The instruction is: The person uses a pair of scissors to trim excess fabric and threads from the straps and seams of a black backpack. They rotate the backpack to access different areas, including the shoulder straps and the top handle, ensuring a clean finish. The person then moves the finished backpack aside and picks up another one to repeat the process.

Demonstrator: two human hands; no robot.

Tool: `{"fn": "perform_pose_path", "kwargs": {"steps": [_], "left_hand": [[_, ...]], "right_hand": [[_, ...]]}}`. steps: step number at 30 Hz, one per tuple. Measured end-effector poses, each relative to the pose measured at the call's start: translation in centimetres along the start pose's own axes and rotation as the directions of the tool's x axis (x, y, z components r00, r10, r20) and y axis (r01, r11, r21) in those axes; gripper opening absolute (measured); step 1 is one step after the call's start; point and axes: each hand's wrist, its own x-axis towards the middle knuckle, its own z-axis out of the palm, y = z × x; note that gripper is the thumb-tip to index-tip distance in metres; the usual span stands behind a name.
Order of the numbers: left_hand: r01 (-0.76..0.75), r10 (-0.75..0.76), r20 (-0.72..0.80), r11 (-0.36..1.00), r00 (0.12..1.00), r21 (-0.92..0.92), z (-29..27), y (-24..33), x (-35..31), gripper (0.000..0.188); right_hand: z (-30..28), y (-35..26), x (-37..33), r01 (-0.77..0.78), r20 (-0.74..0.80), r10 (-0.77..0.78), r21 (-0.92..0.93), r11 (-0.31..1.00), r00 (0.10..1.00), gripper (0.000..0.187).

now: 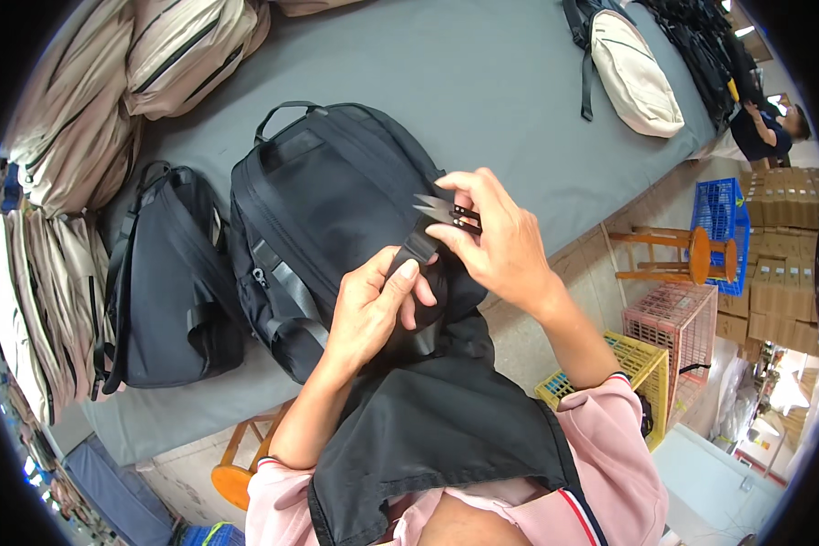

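Head view shows a flat black webbing strap (419, 244) at the lower right edge of a large, round-topped black fabric backpack (337, 196), whose padded shoulder straps face up. The left hand (371, 298) pinches the strap between thumb and fingers. Just above it, the right hand (508, 238) grasps small thread snips with black handles and pointed silver blades (437, 208), the tips parted and aimed leftward. The backpack lies on a table covered in smooth grey material (491, 73). Beside it on the left leans a smaller black fabric backpack (177, 300); beyond are heaped beige fabric bags with dark zips (68, 118). Toward the far right lies a slim cream-coloured bag with black straps (632, 82).
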Motion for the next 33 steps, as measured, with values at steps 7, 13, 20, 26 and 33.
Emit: {"fn": "perform_pose_path", "kwargs": {"steps": [7,13,20,26,33], "left_hand": [[0.113,-0.114,-0.014,0.993,0.993,-0.024,-0.8,0.0,0.3,0.028],[0.193,-0.199,-0.002,0.952,0.98,0.239,-0.7,1.1,0.3,0.024],[0.198,-0.219,0.075,0.956,0.973,0.217,-1.5,0.7,0.4,0.024],[0.235,-0.264,0.079,0.935,0.961,0.267,-1.8,0.8,0.4,0.023],[0.249,-0.289,0.125,0.933,0.949,0.261,-1.8,1.2,0.4,0.021]], "right_hand": [[-0.2,0.7,-2.2,0.147,0.017,-0.146,-0.032,0.989,0.989,0.024],[-0.5,0.6,-1.6,0.293,0.079,-0.284,-0.13,0.947,0.955,0.021],[-0.9,1.1,-1.7,0.26,0.098,-0.258,-0.003,0.966,0.961,0.021],[-1.1,1.1,-1.8,0.271,0.099,-0.265,-0.052,0.961,0.959,0.019],[-1.7,1.5,-1.5,0.337,0.175,-0.32,-0.077,0.938,0.931,0.017]]}}
